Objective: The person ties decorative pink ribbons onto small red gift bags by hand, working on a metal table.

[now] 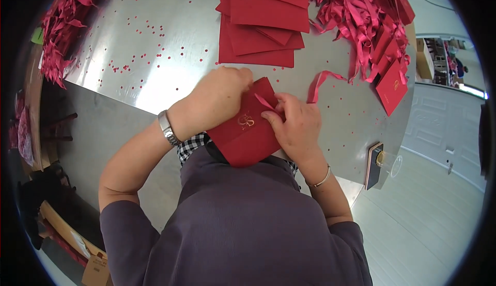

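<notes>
A red paper bag [248, 149] with a gold emblem is tilted against my lap at the table's near edge. My left hand [219, 100] curls over its upper left side, fingers closed near the top edge; the fingertips are blurred and what they pinch is hidden. On the other side, my right hand [298, 126] grips the bag's right edge between thumb and fingers. A short piece of pink-red ribbon [264, 101] shows across the bag between both hands. Another ribbon [324, 78] curves up from behind my right hand onto the table.
Flat red bags [266, 43] lie stacked ahead on the metal table [191, 22]. Ribboned bags are heaped at the far right [356, 22] and far left [67, 28]. Small red paper dots are scattered about. A phone [374, 166] and a clear cup [396, 165] stand at the right edge.
</notes>
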